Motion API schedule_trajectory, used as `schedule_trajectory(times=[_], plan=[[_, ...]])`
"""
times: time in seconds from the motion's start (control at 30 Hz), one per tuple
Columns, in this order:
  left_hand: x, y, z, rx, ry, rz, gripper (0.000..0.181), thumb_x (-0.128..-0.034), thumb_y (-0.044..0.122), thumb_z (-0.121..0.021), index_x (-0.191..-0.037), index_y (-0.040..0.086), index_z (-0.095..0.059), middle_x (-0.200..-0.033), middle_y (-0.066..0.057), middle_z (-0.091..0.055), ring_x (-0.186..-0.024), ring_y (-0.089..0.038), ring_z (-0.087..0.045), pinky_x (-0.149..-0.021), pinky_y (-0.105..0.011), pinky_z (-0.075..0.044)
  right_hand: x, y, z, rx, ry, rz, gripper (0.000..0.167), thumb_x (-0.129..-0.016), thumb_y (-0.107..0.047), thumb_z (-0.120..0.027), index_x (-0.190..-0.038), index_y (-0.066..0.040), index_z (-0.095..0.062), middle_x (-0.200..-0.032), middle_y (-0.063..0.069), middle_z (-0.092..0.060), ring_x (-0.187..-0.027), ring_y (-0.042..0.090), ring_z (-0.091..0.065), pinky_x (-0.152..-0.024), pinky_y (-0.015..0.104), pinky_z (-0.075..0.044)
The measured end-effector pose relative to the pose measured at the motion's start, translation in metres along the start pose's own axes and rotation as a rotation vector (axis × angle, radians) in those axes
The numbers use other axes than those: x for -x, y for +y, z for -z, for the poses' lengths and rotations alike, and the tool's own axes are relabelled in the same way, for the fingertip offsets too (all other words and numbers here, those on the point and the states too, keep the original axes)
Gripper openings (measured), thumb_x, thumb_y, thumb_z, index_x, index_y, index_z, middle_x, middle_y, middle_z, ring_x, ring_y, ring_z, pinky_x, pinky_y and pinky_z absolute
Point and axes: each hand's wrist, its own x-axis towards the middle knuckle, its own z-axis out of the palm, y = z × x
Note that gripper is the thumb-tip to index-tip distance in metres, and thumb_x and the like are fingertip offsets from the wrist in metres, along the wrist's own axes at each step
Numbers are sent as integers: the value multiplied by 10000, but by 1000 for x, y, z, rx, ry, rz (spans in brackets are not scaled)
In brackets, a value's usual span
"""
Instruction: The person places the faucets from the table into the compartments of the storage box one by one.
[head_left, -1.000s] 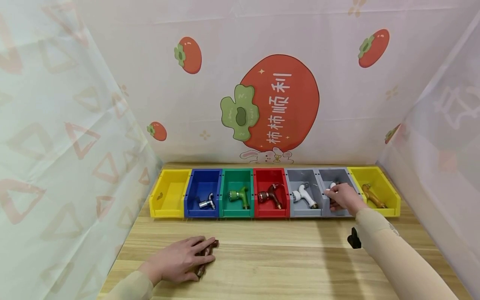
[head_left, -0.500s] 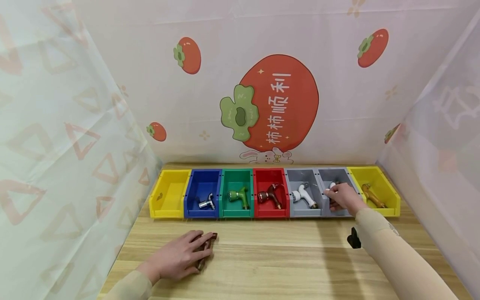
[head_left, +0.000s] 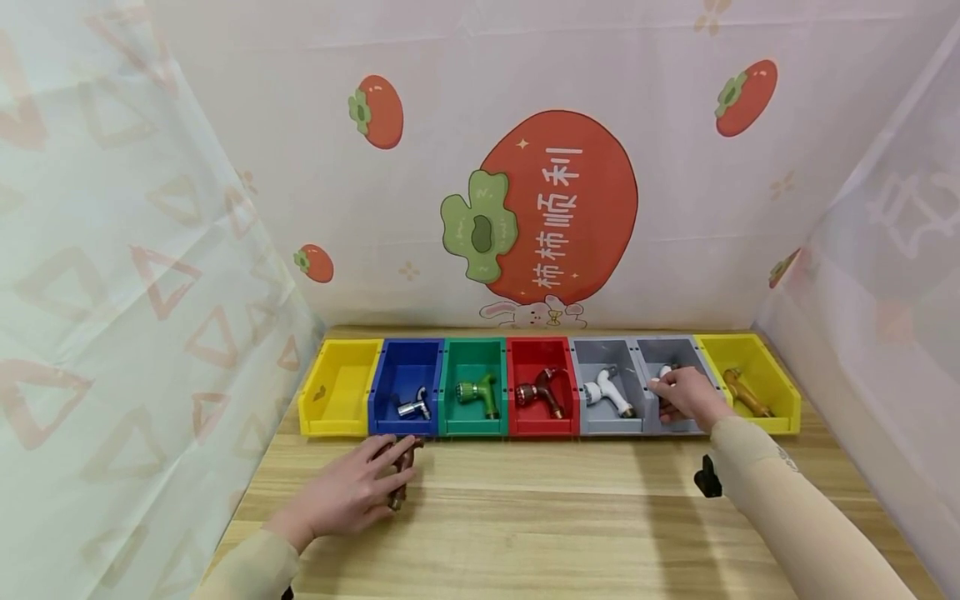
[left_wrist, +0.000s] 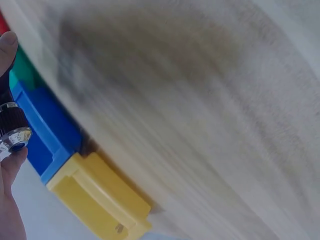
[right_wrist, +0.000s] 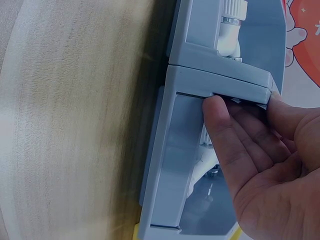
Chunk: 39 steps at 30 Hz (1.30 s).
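Note:
My left hand holds a dark reddish-brown faucet over the wooden table, near the front of the blue bin. In the left wrist view the faucet's ribbed knob with a chrome end shows between thumb and fingers. My right hand grips the side wall of the right grey bin, where it meets the left grey bin. Its thumb lies on the rim and the fingers reach inside. Partly behind them lies a white faucet.
Bins stand in a row at the back wall. The left yellow bin shows no faucet; the others hold a chrome tap, green faucet, dark red faucet, white faucet and golden-brown faucet.
My left hand has carried the brown faucet forward and slightly left, from mid-table toward the front of the blue bin. The right hand stays at the grey bins.

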Motion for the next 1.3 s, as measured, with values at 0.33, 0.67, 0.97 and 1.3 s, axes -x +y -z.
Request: schedule_trajectory(times=[0.33, 0.67, 0.97, 1.3], plan=[[3, -27, 15, -60, 61, 81, 680, -722, 353, -915, -1341, 170, -700, -1532, -224, -482, -1235, -444, -563, -969, -538, -551, -1, 1, 0, -13, -7, 14, 273, -1070, -199, -562, -971, 49, -619, -812, 130, -608, -692, 220, -656, -690, 367, -636], [8, -54, 30, -105, 99, 166, 699, -710, 342, -936, -1334, 133, -702, -1511, -253, -492, -1213, -469, -583, -957, -562, -547, 0, -2, 2, -5, -14, 16, 290, -1071, -208, -563, -948, 50, -609, -792, 120, -588, -676, 218, -664, -689, 372, -636], [12, -75, 27, -97, 157, 237, 713, -671, 294, -964, -1310, 106, -713, -1470, -278, -517, -1154, -459, -580, -902, -569, -562, 2, -2, 0, -34, -15, 12, 293, -1069, -211, -567, -969, 61, -608, -785, 121, -592, -670, 221, -672, -683, 382, -638], [15, -93, 19, -83, 147, 344, 643, -715, 305, -933, -1288, 99, -726, -1471, -276, -511, -1143, -487, -580, -906, -603, -547, 0, -1, 0, -25, -9, -3, 277, -1068, -208, -564, -966, 45, -616, -812, 129, -603, -685, 221, -666, -688, 372, -636]])
